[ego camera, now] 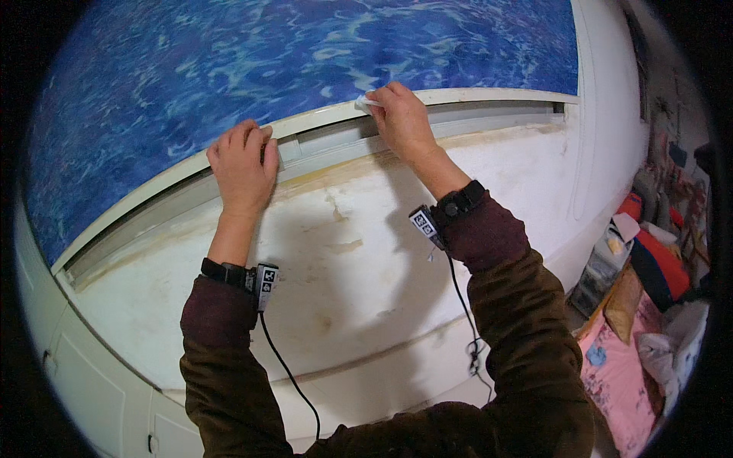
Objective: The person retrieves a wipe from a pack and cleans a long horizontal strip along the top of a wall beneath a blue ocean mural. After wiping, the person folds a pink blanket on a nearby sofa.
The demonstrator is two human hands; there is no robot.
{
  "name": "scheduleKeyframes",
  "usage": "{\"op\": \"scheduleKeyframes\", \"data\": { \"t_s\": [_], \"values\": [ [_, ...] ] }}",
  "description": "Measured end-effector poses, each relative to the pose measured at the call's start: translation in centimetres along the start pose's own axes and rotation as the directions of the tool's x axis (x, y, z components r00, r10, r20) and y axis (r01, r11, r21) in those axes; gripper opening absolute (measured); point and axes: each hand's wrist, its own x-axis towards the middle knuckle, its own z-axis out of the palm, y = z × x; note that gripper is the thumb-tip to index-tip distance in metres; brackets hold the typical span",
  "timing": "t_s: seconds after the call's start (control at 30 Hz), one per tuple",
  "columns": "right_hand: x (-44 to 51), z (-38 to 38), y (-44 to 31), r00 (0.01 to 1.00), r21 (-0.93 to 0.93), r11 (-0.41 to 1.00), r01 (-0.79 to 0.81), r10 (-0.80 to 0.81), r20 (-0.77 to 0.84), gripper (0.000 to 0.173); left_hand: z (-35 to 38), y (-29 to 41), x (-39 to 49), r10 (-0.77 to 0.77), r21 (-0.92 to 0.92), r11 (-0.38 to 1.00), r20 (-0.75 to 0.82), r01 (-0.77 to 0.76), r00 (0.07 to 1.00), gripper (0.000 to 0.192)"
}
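Note:
A sheet printed with blue rippling water (320, 51) spans the upper view, edged below by a narrow white rail (312, 118). My left hand (243, 163) grips this rail left of the middle, fingers curled over it; the fingertips are partly hidden. Farther right, my right hand (401, 123) pinches a small white cloth or tissue (364, 103) against the rail. Beneath the rail, a dark gap shows part of a pale frame (326, 150). Below that lies a white surface (320, 257) with yellowish stains and worn patches.
White cabinet doors (86, 366) stand at lower left. Black cables (289, 375) hang from devices on both wrists. At right are a clear plastic box (601, 266), a red and dark blue item (664, 266) and pink patterned fabric (618, 366).

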Motion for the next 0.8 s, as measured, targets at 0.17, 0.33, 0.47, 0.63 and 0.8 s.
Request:
{"op": "scheduleKeyframes", "data": {
  "t_s": [0.17,0.33,0.47,0.63,0.8],
  "values": [
    [0.3,-4.7,4.4,0.992,-0.120,0.984,-0.128,0.126,-0.024,0.019,-0.1,-0.1,0.0,-0.003,-0.027,1.000,0.003,0.003,1.000,0.017],
    [-0.3,-4.5,4.3,0.979,-0.108,0.982,-0.154,0.137,-0.150,0.018,-0.2,0.1,-0.1,-0.010,-0.018,1.000,-0.011,0.010,1.000,0.017],
    [-1.4,0.2,0.8,1.000,0.038,0.999,-0.005,0.004,0.009,0.017,-0.2,0.3,0.0,-0.029,-0.007,1.000,-0.019,0.029,0.999,0.017],
    [-0.9,-5.1,4.9,0.939,0.002,0.939,-0.343,0.343,0.025,0.021,-0.3,0.1,0.0,-0.027,-0.006,1.000,0.013,0.027,1.000,0.017],
    [-0.7,-5.9,4.7,0.942,-0.039,0.946,-0.323,0.317,-0.111,0.019,-0.4,0.2,-0.1,-0.034,0.014,0.999,0.007,0.034,0.999,0.017]
  ]
}}
